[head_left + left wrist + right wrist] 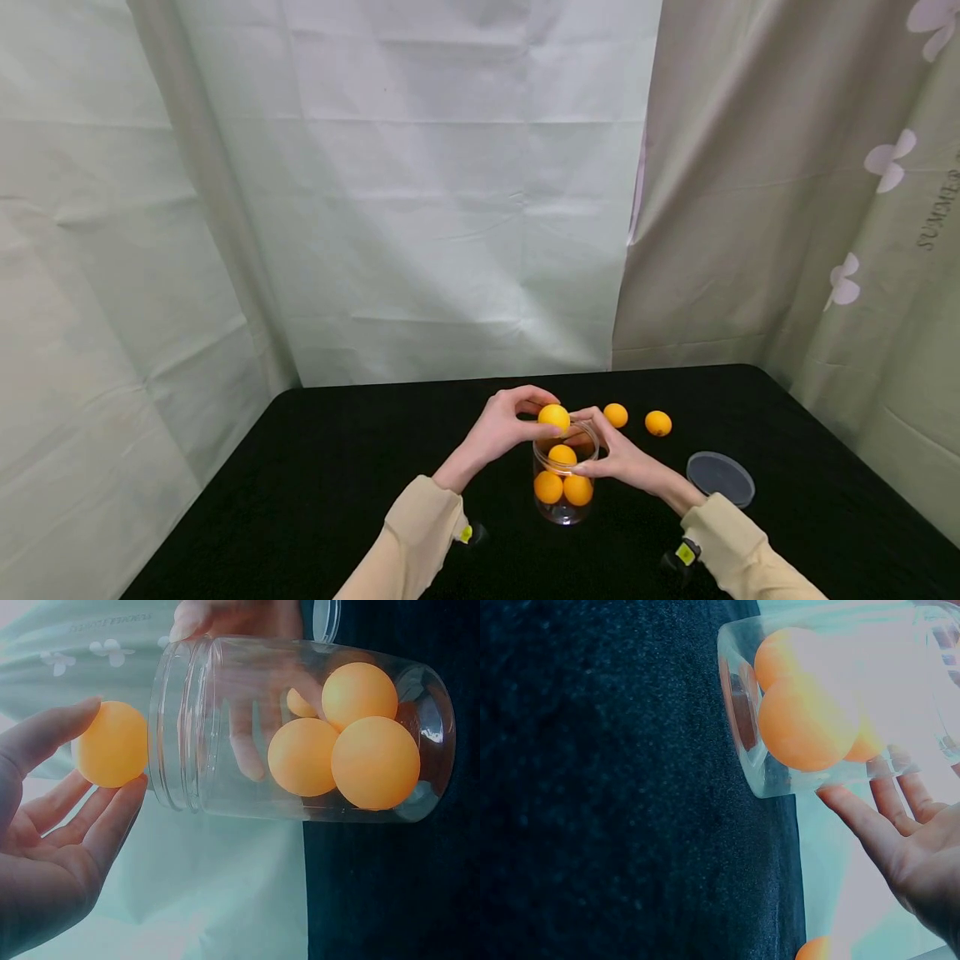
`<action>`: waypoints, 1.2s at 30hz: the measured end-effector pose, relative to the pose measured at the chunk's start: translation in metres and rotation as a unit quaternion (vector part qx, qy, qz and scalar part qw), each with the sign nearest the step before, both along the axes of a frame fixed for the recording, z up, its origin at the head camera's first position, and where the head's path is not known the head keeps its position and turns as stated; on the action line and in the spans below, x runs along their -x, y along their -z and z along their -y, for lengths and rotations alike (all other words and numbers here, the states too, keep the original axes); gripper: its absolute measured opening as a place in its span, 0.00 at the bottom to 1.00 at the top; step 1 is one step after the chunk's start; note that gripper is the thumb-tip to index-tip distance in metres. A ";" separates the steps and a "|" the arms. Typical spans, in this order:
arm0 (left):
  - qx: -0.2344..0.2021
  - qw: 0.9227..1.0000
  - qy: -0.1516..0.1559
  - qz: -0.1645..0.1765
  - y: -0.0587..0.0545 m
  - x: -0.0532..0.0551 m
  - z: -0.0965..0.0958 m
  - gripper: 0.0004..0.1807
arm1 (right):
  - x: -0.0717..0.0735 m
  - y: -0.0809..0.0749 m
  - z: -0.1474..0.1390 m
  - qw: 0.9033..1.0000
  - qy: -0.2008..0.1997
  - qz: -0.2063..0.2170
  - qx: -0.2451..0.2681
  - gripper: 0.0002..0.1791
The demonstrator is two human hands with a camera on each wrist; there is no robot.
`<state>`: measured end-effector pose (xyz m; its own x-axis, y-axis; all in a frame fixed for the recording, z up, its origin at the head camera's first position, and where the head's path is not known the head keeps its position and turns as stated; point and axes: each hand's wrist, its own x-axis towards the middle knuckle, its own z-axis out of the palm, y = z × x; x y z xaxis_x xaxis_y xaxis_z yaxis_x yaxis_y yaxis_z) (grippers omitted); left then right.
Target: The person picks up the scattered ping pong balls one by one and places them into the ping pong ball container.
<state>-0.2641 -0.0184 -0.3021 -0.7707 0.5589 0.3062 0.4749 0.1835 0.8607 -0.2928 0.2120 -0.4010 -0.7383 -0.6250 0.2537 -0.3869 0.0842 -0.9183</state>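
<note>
A clear plastic jar [564, 512] stands upright on the black table, with several orange ping-pong balls [375, 761] inside. My left hand [513, 421] pinches another ping-pong ball [553, 418] between thumb and fingers, right at the jar's open mouth. In the left wrist view this held ball [112, 744] appears just outside the threaded rim. My right hand [618, 457] holds the jar near its top from the right, thumb in front and fingers behind. The right wrist view shows the fingers [862, 821] along the jar wall, partly washed out by glare.
Two loose ping-pong balls, one nearer [616, 415] and one farther right [658, 423], lie behind the right hand. A round grey lid [721, 478] rests on the black table [337, 475] by the right forearm. Pale curtains [420, 208] hang behind the table.
</note>
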 end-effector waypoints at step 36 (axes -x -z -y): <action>0.003 1.000 -0.009 -0.009 -0.001 0.000 0.006 0.16 | 0.001 0.001 -0.001 1.000 -0.003 0.009 0.010 0.30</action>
